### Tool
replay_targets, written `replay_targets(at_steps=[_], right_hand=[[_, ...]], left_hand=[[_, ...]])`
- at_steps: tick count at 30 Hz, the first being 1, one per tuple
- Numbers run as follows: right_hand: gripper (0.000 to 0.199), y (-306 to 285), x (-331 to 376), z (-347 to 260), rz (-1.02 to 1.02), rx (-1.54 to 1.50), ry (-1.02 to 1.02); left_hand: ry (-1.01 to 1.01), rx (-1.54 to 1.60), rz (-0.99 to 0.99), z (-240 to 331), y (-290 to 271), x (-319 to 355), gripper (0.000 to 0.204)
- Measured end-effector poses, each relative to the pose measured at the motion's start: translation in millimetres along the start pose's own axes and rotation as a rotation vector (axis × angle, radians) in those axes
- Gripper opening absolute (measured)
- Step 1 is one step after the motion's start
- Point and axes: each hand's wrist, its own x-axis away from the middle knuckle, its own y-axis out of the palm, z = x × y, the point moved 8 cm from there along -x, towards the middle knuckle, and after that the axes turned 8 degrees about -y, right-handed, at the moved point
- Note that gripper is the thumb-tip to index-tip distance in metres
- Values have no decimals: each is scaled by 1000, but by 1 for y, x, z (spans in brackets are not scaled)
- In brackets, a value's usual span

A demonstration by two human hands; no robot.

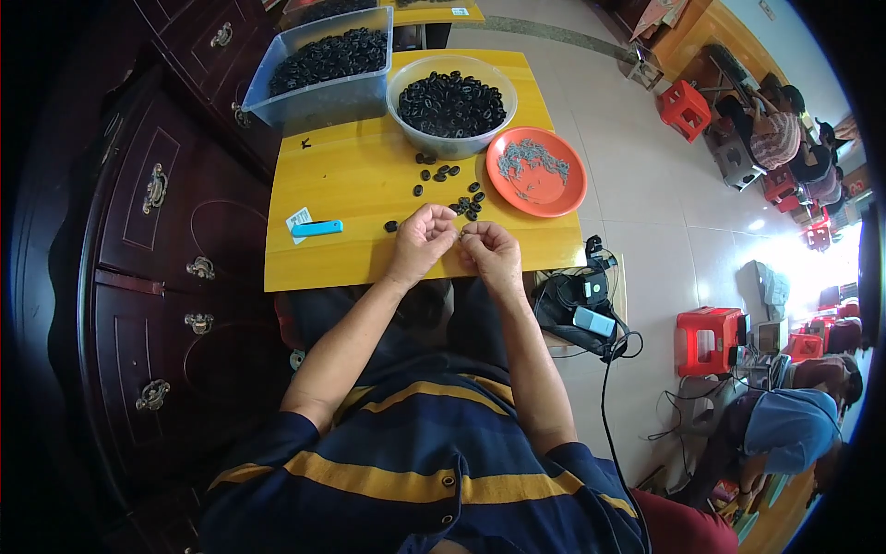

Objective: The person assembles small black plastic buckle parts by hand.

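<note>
My left hand (425,242) and my right hand (496,257) meet over the near edge of a yellow table (355,189). Thumb and fingers of each are pinched together, nearly tip to tip. Whatever they hold is too small to make out. Just beyond my fingertips lie several loose black oval pieces (469,209), with more of them (441,174) scattered farther up. One black oval piece (391,226) rests left of my left hand. An orange-red plate (552,205) of small grey bits stands at the right. A round clear bowl (449,146) behind holds many black pieces.
A translucent bin (323,113) full of black pieces stands at the back left. A blue flat-handled tool (317,228) lies on a white label (297,219). Dark drawers (175,249) flank the table's left side. Cables and a black bag (563,300) sit at the right; people work beyond.
</note>
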Motion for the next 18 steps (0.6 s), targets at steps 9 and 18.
replay_targets(at_steps=[9, 18], right_hand=[[15, -1, -1, 1, 12, -35, -15], [14, -1, -2, 2, 10, 0, -21]], left_hand=[[-13, 69, 19, 2, -1, 0, 22], [21, -14, 30, 3, 2, -1, 23]])
